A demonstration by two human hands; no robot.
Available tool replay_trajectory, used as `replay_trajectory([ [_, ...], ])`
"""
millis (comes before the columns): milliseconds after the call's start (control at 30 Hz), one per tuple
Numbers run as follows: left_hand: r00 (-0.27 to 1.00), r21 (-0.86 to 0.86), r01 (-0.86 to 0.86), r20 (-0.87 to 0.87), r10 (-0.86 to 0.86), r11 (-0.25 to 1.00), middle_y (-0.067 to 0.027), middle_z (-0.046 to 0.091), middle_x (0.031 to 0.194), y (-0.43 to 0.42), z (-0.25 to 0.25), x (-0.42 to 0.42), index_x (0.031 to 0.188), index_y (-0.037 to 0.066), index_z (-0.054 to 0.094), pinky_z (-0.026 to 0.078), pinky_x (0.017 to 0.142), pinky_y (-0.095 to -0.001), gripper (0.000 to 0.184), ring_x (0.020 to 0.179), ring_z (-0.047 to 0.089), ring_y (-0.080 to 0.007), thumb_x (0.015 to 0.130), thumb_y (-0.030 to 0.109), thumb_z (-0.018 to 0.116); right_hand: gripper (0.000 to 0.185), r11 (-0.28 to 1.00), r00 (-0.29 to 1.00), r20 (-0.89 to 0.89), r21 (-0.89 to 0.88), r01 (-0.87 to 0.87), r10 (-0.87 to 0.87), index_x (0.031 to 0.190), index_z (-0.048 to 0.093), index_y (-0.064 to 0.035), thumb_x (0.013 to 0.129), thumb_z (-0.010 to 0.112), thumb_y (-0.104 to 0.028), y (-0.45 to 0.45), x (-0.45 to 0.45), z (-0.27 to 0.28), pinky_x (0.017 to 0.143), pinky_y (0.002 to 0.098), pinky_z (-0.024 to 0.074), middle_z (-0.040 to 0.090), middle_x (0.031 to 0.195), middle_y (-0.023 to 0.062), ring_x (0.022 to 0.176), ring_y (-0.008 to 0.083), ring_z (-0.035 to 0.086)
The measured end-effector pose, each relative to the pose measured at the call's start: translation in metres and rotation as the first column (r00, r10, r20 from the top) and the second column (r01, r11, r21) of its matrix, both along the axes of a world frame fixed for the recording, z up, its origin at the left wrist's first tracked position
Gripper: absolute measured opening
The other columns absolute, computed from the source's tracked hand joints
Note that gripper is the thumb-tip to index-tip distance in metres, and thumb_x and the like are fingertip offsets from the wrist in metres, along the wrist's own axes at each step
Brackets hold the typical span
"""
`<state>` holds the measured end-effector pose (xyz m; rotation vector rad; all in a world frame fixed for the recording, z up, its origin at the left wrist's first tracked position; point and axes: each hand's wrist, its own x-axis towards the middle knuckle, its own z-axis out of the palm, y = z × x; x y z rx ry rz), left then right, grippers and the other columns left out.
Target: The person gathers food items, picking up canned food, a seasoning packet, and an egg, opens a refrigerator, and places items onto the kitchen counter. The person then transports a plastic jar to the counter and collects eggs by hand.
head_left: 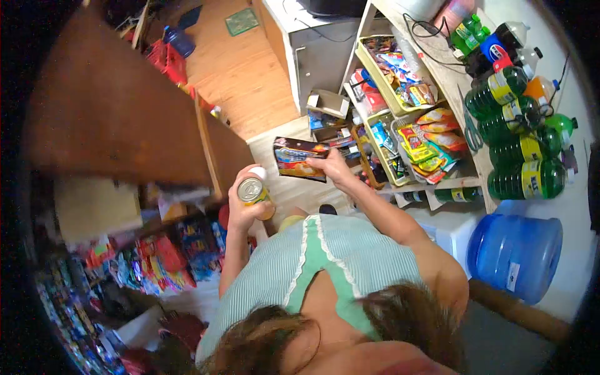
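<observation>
My left hand (239,211) is wrapped around a yellow can (251,189) with a silver pull-tab lid facing up. A small white rounded object (257,171) shows at the top of that hand, just beyond the can; its kind is unclear. In my right hand (334,167) is a dark snack pack (294,164) with blue-and-white lettering and orange food pictures, gripped by its right end. Both hands are in front of my body at about waist height, with the pack and the can a short distance apart.
A shelf on the right holds yellow baskets (400,103) of snack packets, scissors (473,132) and several green soda bottles (506,119). Below it stands a large blue water jug (515,256). A brown wooden panel (125,100) rises at left, above colourful packets (162,259).
</observation>
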<state>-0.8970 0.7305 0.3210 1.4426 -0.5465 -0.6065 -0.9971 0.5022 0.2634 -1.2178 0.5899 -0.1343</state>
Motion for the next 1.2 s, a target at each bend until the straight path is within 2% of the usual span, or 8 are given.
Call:
replay_trajectory([
  [133, 1.000, -0.151, -0.029, 0.003, 0.030, 0.988, -0.0124, 0.054, 0.118, -0.049, -0.008, 0.072, 0.094, 0.001, 0.058, 0.040, 0.092, -0.0328, 0.051, 0.104, 0.054, -0.0207, 0.045, 0.012, 0.068, 0.032, 0.970, 0.994, 0.088, -0.230, 0.085, -0.067, 0.108, 0.060, 0.0015, 0.080, 0.068, -0.013, -0.034, 0.078, 0.001, 0.078, 0.0289, 0.0486, 0.065, 0.098, 0.0051, 0.086, 0.0123, 0.060],
  [200, 0.992, -0.156, -0.064, -0.118, 0.045, 0.986, -0.0135, 0.056, 0.115, -0.070, -0.016, 0.105, 0.094, 0.000, 0.057, 0.039, 0.093, -0.0328, 0.053, 0.106, 0.054, -0.0218, 0.045, 0.014, 0.069, 0.032, 1.000, 0.998, 0.068, 0.014, -0.015, 0.014, 0.110, 0.059, 0.0018, 0.083, 0.066, -0.014, -0.061, 0.109, -0.021, 0.081, 0.0301, 0.0495, 0.065, 0.101, 0.0068, 0.089, 0.0138, 0.062],
  [333, 0.984, -0.229, 0.167, 0.099, -0.148, 0.959, -0.0156, 0.057, 0.111, -0.124, -0.005, 0.173, 0.093, 0.001, 0.057, 0.039, 0.093, -0.0346, 0.052, 0.108, 0.054, -0.0245, 0.047, 0.017, 0.072, 0.030, 0.962, 0.975, 0.133, 0.230, 0.145, -0.179, 0.112, 0.058, 0.0009, 0.085, 0.063, -0.013, -0.081, 0.135, 0.011, 0.084, 0.0323, 0.0505, 0.065, 0.104, 0.0097, 0.091, 0.0167, 0.063],
  [400, 0.970, -0.250, 0.212, -0.067, -0.235, 0.945, -0.0168, 0.056, 0.115, -0.151, 0.013, 0.184, 0.092, 0.002, 0.057, 0.038, 0.094, -0.0363, 0.051, 0.109, 0.053, -0.0249, 0.046, 0.018, 0.072, 0.030, 0.923, 0.960, 0.150, 0.342, 0.175, -0.237, 0.113, 0.057, 0.0008, 0.086, 0.062, -0.013, -0.096, 0.140, 0.016, 0.085, 0.0335, 0.0507, 0.065, 0.106, 0.0109, 0.093, 0.0182, 0.064],
  [467, 0.939, -0.288, 0.342, 0.091, -0.330, 0.894, -0.0185, 0.054, 0.118, -0.180, 0.004, 0.206, 0.092, 0.004, 0.058, 0.037, 0.096, -0.0376, 0.050, 0.111, 0.051, -0.0258, 0.046, 0.018, 0.072, 0.026, 0.909, 0.954, 0.122, 0.357, 0.217, -0.275, 0.110, 0.059, 0.0024, 0.087, 0.059, -0.010, -0.112, 0.144, 0.027, 0.084, 0.0363, 0.0520, 0.065, 0.104, 0.0119, 0.093, 0.0204, 0.064],
  [733, 0.834, -0.062, 0.511, 0.278, -0.477, 0.858, -0.0210, 0.050, 0.122, -0.269, -0.002, 0.234, 0.094, 0.006, 0.058, 0.036, 0.097, -0.0399, 0.054, 0.116, 0.047, -0.0302, 0.043, 0.020, 0.071, 0.034, 0.832, 0.926, 0.144, 0.503, 0.236, -0.350, 0.113, 0.057, 0.0021, 0.083, 0.065, -0.012, -0.172, 0.165, 0.009, 0.088, 0.0375, 0.0490, 0.065, 0.106, 0.0118, 0.098, 0.0206, 0.062],
  [1067, 0.787, -0.014, 0.579, 0.270, -0.554, 0.816, -0.0186, 0.050, 0.121, -0.330, 0.001, 0.240, 0.091, 0.006, 0.058, 0.039, 0.092, -0.0375, 0.048, 0.110, 0.050, -0.0271, 0.046, 0.012, 0.072, 0.032, 0.960, 0.961, 0.135, 0.175, 0.217, -0.242, 0.111, 0.061, -0.0007, 0.079, 0.065, -0.003, -0.224, 0.157, -0.014, 0.089, 0.0296, 0.0447, 0.066, 0.104, 0.0064, 0.094, 0.0150, 0.061],
  [1200, 0.716, 0.014, 0.670, 0.251, -0.652, 0.742, -0.0184, 0.049, 0.122, -0.345, 0.003, 0.254, 0.091, 0.007, 0.057, 0.040, 0.092, -0.0386, 0.048, 0.111, 0.049, -0.0279, 0.046, 0.011, 0.072, 0.032, 0.887, 0.919, 0.174, 0.373, 0.271, -0.354, 0.112, 0.060, 0.0001, 0.080, 0.064, -0.003, -0.224, 0.165, -0.015, 0.089, 0.0337, 0.0468, 0.065, 0.104, 0.0083, 0.098, 0.0179, 0.061],
])
